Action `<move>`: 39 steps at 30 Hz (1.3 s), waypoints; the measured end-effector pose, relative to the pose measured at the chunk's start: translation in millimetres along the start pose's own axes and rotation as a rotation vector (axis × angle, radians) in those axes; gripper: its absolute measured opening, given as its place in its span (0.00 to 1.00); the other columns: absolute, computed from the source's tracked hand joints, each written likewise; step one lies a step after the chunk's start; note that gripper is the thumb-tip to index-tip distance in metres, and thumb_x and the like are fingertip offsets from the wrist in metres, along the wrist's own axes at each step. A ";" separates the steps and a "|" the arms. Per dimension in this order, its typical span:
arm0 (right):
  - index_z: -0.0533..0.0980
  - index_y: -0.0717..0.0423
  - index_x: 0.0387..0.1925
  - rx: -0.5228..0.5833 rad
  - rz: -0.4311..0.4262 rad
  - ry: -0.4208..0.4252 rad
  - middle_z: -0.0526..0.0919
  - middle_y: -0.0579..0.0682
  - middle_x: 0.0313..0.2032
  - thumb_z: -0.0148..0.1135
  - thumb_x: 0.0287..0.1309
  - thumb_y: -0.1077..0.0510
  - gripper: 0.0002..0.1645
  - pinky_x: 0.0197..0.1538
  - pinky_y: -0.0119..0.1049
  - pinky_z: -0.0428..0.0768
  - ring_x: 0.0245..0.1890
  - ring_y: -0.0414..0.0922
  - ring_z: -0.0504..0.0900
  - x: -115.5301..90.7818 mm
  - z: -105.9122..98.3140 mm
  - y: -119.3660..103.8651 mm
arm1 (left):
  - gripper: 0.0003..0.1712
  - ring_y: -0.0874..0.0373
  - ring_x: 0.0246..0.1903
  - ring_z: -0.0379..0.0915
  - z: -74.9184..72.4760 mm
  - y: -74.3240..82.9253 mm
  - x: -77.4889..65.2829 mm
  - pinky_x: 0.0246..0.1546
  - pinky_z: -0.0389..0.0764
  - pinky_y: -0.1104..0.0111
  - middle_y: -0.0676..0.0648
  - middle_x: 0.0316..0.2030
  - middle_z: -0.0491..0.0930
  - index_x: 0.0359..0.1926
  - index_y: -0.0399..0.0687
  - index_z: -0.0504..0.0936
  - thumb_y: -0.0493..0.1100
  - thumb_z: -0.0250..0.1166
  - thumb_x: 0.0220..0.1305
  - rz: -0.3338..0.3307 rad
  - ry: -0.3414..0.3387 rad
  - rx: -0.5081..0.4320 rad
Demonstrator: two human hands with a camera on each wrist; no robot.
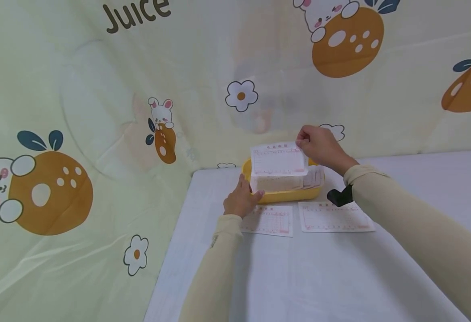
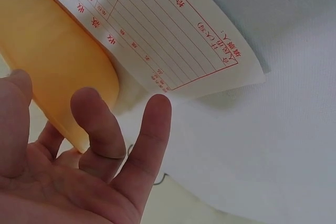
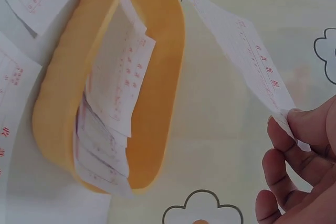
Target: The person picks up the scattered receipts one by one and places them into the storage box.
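My right hand [image 1: 323, 146] pinches a receipt slip [image 1: 279, 162] with red print by its corner, raised above the yellow basket [image 1: 289, 196]. The right wrist view shows that slip [image 3: 247, 56] hanging tilted from thumb and forefinger, apart from the basket. My left hand [image 1: 240, 199] grips the basket's left end, its thumb toward the front side and some fingers hidden behind the wall. In the left wrist view, two fingers stand off the basket wall [image 2: 63, 51]. Several more slips [image 3: 118, 77] lie overlapping inside the basket.
Two printed slips lie on the white table in front of the basket, one left [image 1: 271, 223] and one right [image 1: 336, 220]. Behind the table hangs a pale curtain [image 1: 203, 53] with rabbits and flowers. A dark strap piece [image 1: 341, 196] sits at my right wrist.
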State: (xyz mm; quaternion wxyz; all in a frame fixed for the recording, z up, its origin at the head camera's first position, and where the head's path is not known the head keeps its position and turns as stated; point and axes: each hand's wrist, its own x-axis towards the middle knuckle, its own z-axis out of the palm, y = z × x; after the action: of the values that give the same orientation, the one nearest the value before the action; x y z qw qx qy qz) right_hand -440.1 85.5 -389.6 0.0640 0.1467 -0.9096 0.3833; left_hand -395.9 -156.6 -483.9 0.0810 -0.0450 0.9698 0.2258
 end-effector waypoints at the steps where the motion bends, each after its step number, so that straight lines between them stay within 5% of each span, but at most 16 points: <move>1: 0.76 0.66 0.46 -0.004 -0.002 0.003 0.80 0.63 0.42 0.57 0.78 0.64 0.06 0.46 0.50 0.77 0.44 0.59 0.75 1.8 0.5 -1.9 | 0.46 0.45 0.45 0.80 0.0 0.0 0.2 0.65 0.74 0.45 0.47 0.84 0.55 0.82 0.45 0.60 0.64 0.63 0.77 0.002 0.002 0.002; 5: 0.77 0.66 0.46 -0.019 -0.006 0.003 0.80 0.64 0.43 0.57 0.78 0.65 0.06 0.46 0.51 0.77 0.44 0.61 0.75 7.3 1.3 -4.8 | 0.34 0.45 0.44 0.80 0.6 -0.1 1.3 0.64 0.75 0.46 0.48 0.86 0.47 0.71 0.47 0.73 0.64 0.63 0.77 0.007 0.002 0.011; 12: 0.76 0.67 0.46 -0.034 0.033 -0.020 0.80 0.66 0.44 0.55 0.78 0.64 0.08 0.46 0.52 0.76 0.46 0.63 0.75 8.5 -1.1 7.0 | 0.26 0.47 0.34 0.78 2.5 -0.2 2.8 0.55 0.78 0.50 0.47 0.85 0.48 0.55 0.47 0.78 0.64 0.63 0.77 0.028 0.004 0.027; 28: 0.80 0.67 0.40 -0.078 0.022 -0.026 0.82 0.62 0.36 0.60 0.75 0.64 0.08 0.39 0.50 0.75 0.37 0.60 0.76 2.0 7.0 38.7 | 0.25 0.46 0.37 0.78 2.5 -0.2 2.1 0.58 0.78 0.49 0.49 0.86 0.47 0.52 0.48 0.77 0.64 0.62 0.78 0.016 0.005 0.028; 39: 0.82 0.70 0.48 -0.062 0.065 -0.064 0.84 0.67 0.46 0.61 0.76 0.64 0.10 0.54 0.58 0.79 0.46 0.62 0.76 -0.1 28.7 39.9 | 0.24 0.51 0.23 0.69 2.7 -2.9 0.5 0.44 0.76 0.56 0.49 0.86 0.47 0.49 0.48 0.75 0.64 0.61 0.78 0.037 0.008 0.035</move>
State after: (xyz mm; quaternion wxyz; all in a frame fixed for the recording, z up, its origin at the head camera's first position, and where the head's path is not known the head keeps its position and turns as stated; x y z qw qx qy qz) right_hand -452.7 91.4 -436.7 0.0272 0.1272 -0.9270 0.3518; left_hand -395.7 -158.0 -487.6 0.0736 -0.0267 0.9746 0.2099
